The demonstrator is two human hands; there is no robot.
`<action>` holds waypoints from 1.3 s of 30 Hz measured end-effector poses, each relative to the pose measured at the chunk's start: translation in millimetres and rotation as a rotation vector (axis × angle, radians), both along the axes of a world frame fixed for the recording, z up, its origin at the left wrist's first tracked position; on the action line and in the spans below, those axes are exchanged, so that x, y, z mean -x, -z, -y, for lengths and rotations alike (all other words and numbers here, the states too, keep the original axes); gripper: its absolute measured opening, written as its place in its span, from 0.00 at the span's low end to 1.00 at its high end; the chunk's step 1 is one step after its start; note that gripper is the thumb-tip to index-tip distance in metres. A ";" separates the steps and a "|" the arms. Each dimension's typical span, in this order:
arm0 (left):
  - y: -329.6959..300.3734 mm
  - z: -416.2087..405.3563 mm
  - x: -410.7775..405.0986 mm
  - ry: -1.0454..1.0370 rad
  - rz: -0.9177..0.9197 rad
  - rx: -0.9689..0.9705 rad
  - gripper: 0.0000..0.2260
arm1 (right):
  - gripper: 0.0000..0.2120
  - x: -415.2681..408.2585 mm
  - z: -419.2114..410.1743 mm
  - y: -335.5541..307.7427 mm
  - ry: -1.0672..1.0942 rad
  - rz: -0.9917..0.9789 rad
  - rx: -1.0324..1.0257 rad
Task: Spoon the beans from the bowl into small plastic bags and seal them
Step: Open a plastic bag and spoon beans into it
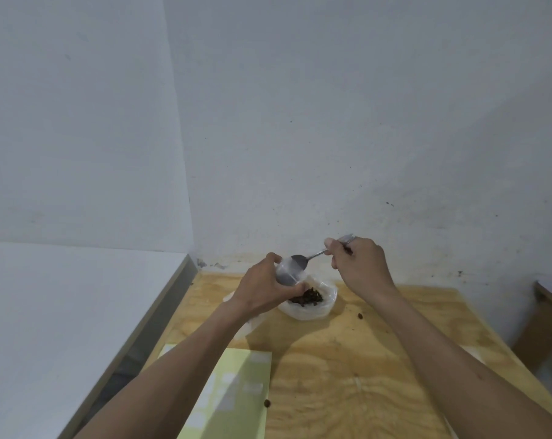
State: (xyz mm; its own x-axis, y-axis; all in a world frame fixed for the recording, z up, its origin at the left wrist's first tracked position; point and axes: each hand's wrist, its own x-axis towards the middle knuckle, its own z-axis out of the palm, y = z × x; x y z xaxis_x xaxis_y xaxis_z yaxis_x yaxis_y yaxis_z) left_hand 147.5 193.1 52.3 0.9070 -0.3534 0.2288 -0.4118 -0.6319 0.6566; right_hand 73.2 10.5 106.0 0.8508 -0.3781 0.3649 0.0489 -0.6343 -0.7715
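Spoon (300, 263) tip inside bag (289, 274), left fingers (295, 288) gripping

left hand (262, 291) around small plastic bag (289, 274), right hand (360, 264) with spoon (303, 260) at its mouth

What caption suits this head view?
Left hand holds a small clear plastic bag; right hand tips a metal spoon into it.

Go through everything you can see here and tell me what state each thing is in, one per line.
Small bag: mouth open, held up by left hand.
Spoon: tipped at bag's mouth, gripped by right hand.
Bowl: holds dark beans.
Two loose beans on table.
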 end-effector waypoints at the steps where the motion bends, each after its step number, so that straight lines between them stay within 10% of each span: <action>1: -0.2 -0.6 -0.2 -0.005 -0.008 0.002 0.35 | 0.19 1.6 -0.8 -0.8 -0.018 0.037 0.035; 12: -2.4 -7.4 1.4 -0.053 -0.014 0.046 0.34 | 0.15 23.3 23.6 -2.7 -0.005 0.202 0.034; 21: -3.1 -8.8 13.9 -0.081 -0.049 0.071 0.40 | 0.13 48.1 29.3 95.7 -0.025 0.244 0.969; 28: -9.9 -9.1 22.7 -0.064 -0.049 0.122 0.41 | 0.05 50.1 24.1 132.9 -0.065 0.129 1.088; 30: -12.6 -10.5 23.4 -0.056 -0.062 0.159 0.41 | 0.15 51.3 24.5 134.8 -0.099 0.034 1.089; 35: -17.2 -13.3 25.7 -0.052 -0.054 0.170 0.43 | 0.29 58.6 30.1 98.8 -0.110 -0.083 0.908; 39: -14.9 -6.9 31.9 -0.059 0.065 0.097 0.45 | 0.12 53.6 14.1 43.2 -0.049 -0.038 0.048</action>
State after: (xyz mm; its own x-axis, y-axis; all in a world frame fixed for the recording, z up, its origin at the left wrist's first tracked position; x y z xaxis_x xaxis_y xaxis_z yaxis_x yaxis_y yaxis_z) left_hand 115.6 200.1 67.2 0.9076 -0.2733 0.3188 -0.4199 -0.5908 0.6890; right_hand 19.6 -3.6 62.8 0.8815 -0.3183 0.3487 0.0525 -0.6679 -0.7424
